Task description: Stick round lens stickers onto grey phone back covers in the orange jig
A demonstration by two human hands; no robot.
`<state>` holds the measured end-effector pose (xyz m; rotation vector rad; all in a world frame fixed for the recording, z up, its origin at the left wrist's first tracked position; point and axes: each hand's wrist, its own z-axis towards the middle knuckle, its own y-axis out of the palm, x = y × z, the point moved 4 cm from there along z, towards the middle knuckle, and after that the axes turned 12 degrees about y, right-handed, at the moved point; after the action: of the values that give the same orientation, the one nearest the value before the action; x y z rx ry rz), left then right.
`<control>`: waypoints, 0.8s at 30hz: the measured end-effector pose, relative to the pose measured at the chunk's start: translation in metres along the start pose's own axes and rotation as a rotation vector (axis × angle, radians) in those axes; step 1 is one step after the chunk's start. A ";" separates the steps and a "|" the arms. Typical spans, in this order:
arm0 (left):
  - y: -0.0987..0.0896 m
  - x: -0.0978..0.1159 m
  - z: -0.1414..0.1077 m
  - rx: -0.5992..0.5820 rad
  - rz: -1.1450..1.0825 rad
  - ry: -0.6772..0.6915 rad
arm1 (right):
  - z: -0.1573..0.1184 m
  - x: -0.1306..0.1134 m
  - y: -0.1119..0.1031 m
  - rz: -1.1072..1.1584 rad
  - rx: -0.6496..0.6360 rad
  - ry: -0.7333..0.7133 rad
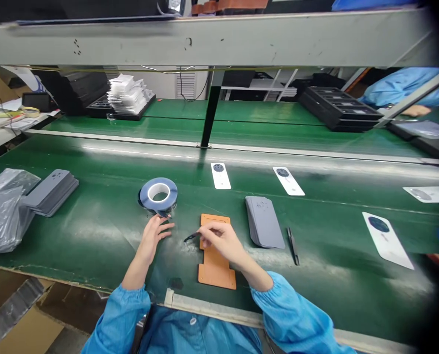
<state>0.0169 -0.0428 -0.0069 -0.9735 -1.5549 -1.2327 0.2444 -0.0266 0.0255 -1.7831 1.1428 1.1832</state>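
Note:
My left hand [153, 239] is just in front of a roll of dark blue film tape [141, 192] with a white core. Its fingers are spread, and the fingertips reach the roll's loose end. My right hand [221, 241] pinches a small dark strip [192, 237], whose exact kind I cannot make out. That hand is over an orange plate-like jig [216, 270] and covers part of it. Right of the jig lies a stack of grey phone-shaped sheets [266, 223], with black tweezers [293, 247] beside it.
White cards with dark round patches [221, 180] lie spread along the green table [105, 231]. At left are another grey stack [51, 191] and plastic-wrapped sheets [5, 216]. A post [209, 115] and overhead beam [219, 44] stand before black trays [339, 108] and another person's blue sleeve [407, 86].

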 end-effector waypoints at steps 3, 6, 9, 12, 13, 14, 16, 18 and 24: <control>0.004 -0.004 0.018 -0.021 -0.001 -0.010 | -0.009 0.014 -0.029 -0.046 0.086 0.009; 0.002 -0.008 0.033 0.023 0.093 -0.002 | -0.012 0.032 -0.050 -0.210 0.163 0.060; 0.000 0.001 0.032 0.145 0.339 0.117 | -0.011 0.044 -0.061 -0.302 0.192 0.053; 0.012 0.028 0.005 0.261 0.639 0.474 | -0.007 0.048 -0.067 -0.309 0.196 0.012; 0.021 0.035 -0.008 0.256 0.699 0.578 | -0.005 0.048 -0.068 -0.313 0.203 0.009; 0.031 0.038 -0.020 0.210 0.713 0.627 | -0.004 0.048 -0.070 -0.321 0.210 0.012; 0.054 0.031 -0.036 0.033 0.666 0.536 | -0.001 0.048 -0.075 -0.342 0.233 0.017; 0.073 0.013 -0.042 -0.105 0.614 0.364 | 0.002 0.048 -0.078 -0.361 0.251 0.016; 0.095 -0.042 -0.010 -0.175 0.641 0.208 | 0.008 0.052 -0.083 -0.362 0.270 0.035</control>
<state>0.1201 -0.0358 -0.0196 -1.2824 -0.8748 -0.9738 0.3293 -0.0043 -0.0194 -1.7135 0.9005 0.7506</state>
